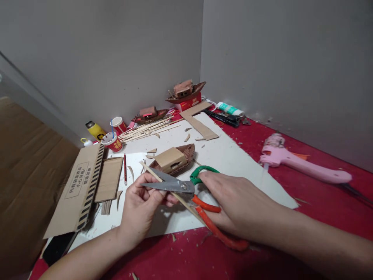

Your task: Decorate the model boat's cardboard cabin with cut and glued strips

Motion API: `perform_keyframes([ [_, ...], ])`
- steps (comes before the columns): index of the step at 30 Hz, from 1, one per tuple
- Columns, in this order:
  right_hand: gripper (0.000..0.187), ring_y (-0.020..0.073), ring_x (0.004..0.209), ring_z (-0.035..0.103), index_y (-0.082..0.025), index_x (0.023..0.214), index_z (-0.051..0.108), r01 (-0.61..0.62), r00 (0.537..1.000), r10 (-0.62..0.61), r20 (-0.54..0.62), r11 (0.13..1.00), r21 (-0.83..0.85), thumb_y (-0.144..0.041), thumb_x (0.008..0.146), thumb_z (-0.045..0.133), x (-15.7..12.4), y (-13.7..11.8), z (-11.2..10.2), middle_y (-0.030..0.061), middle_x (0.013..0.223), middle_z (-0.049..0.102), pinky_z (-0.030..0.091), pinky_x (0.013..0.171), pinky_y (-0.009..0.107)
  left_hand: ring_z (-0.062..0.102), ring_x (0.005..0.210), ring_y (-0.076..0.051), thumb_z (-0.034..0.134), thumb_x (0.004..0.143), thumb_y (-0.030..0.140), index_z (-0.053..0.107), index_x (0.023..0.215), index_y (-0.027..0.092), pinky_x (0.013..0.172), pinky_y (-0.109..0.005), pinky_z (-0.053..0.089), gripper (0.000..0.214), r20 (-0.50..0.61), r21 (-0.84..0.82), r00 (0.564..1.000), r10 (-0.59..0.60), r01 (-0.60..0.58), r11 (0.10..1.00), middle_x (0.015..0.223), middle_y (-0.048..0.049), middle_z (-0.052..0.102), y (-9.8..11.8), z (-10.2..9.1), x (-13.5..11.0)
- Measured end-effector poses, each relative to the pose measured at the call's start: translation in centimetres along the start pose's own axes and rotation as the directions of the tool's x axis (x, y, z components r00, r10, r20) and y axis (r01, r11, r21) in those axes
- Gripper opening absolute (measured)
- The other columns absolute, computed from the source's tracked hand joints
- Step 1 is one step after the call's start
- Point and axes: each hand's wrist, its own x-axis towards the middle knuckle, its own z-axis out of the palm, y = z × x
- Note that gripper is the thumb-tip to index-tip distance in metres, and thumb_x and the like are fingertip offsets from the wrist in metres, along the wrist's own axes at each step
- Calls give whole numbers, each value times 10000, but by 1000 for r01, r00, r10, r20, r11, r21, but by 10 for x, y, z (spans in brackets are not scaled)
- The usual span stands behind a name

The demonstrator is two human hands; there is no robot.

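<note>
Nearest the camera, the right hand is closing around the handles of a pair of scissors, with fingers wrapping the long orange loop and the green loop showing above the knuckles. This is a full grip suited to squeezing hard. The steel blades are pointing left and look almost shut.

The left hand is pinching a thin wooden stick between thumb and fingertips, right under the blades. Holding it that close to the steel is probably keeping it from twisting. The stick is running diagonally from upper left, beside the boat, down under the scissors' pivot toward the right wrist. I cannot tell whether it is sitting between the blades or just behind them. It is pale, straight and slender, like a bamboo skewer.

Both hands are hovering over a white sheet that is covering part of the red tablecloth, and cardboard scraps are lying all over it.

Just beyond the blades, a small cardboard boat with a box cabin is sitting within easy reach. A printed cardboard flap and a pencil are lying to the left, and a pink glue gun is resting to the right.

Farther back, a bundle of spare sticks is lying near two paper cups. Two finished model boats are standing against the wall.
</note>
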Motion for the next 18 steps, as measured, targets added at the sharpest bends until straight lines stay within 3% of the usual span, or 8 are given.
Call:
perform_keyframes([
  [7, 120, 203, 627, 551, -233, 819, 422, -8, 999, 7, 34, 1000, 15, -296, 845, 521, 2, 0, 0, 13, 734, 571, 276, 557, 296, 640, 664, -92, 745, 805, 258, 630, 788, 145, 639, -202, 564, 162, 21, 92, 1000, 10, -12, 996, 743, -6, 694, 10, 2, 1],
  [13, 120, 209, 602, 557, -232, 821, 446, -40, 997, 40, 64, 999, -9, -336, 875, 475, 1, -1, 3, 21, 709, 593, 250, 540, 298, 643, 680, -107, 742, 804, 258, 623, 802, 152, 661, -249, 593, 160, -28, 40, 999, 32, -30, 999, 746, 5, 673, 6, -1, 3],
  [18, 179, 168, 544, 479, -236, 796, 427, -125, 992, 122, 37, 988, 95, -388, 870, 487, 5, 8, -2, -16, 640, 536, 279, 525, 278, 652, 563, -102, 729, 812, 242, 628, 852, 146, 555, -194, 553, 145, 30, -67, 992, -126, 128, 989, 666, 1, 677, 28, -11, 8],
])
